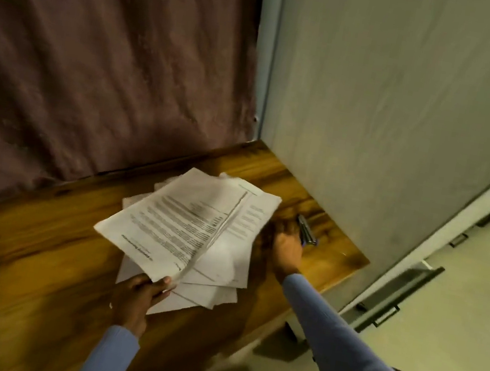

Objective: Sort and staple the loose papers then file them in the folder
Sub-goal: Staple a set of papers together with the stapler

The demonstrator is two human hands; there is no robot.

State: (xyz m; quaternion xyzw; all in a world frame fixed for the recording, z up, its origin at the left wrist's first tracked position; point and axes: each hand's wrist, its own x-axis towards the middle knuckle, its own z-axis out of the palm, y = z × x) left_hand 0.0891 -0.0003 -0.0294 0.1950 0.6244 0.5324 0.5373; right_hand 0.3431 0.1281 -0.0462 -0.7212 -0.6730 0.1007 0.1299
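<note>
Reaching across the wooden surface [43, 253], the right hand [286, 249] nears the slim metal stapler [306, 230] lying lengthwise just beyond its hidden fingers, grip unclear, while the left hand [136, 298] pinches white printed papers [179, 226].

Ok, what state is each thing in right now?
Lifted sheets: raised off the pile, left hand pinching their near corner.
Paper pile: loose, fanned on the desk.
Stapler: on the desk, right hand at it; grip unclear.
</note>
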